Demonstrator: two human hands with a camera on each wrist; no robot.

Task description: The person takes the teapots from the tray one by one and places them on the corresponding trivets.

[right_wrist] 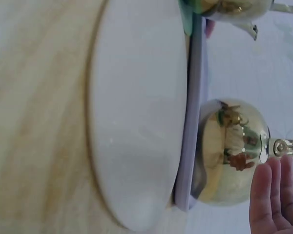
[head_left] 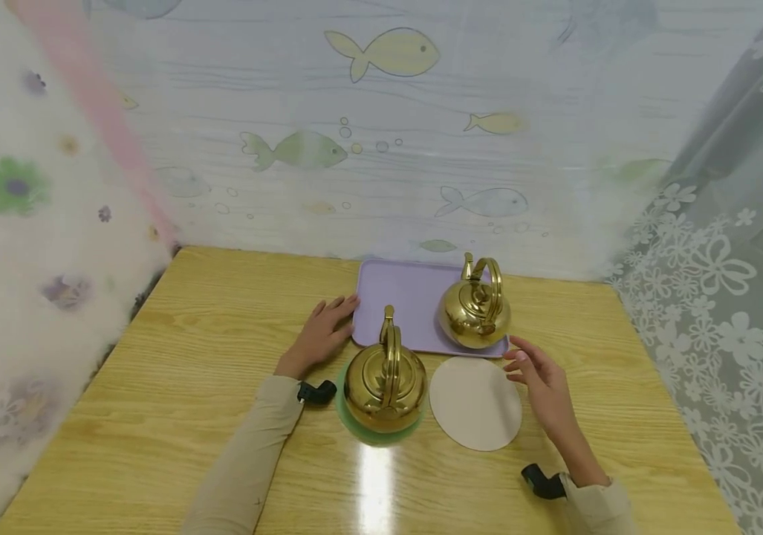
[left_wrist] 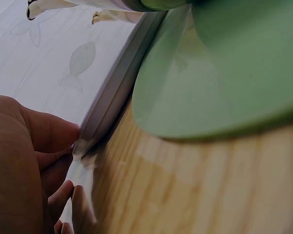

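My left hand (head_left: 323,332) lies at the left side of a lilac tray (head_left: 397,297), fingers reaching along its rim. In the left wrist view the thumb (left_wrist: 56,131) touches the tray's corner. A golden kettle (head_left: 475,316) stands on the tray's right part. Closer to me, a second golden kettle (head_left: 381,390) sits on a round green mat (head_left: 354,427). Beside the tray's front right corner is my right hand (head_left: 544,383), its fingers fairly straight and holding nothing. A round white mat (head_left: 478,405) lies between that hand and the nearer kettle.
The wooden table (head_left: 221,297) meets a wall covering with fish drawings (head_left: 394,52) at the back. A flower-patterned sheet (head_left: 13,297) hangs on the left and a lace curtain (head_left: 742,334) on the right. Both kettle spouts point toward the back.
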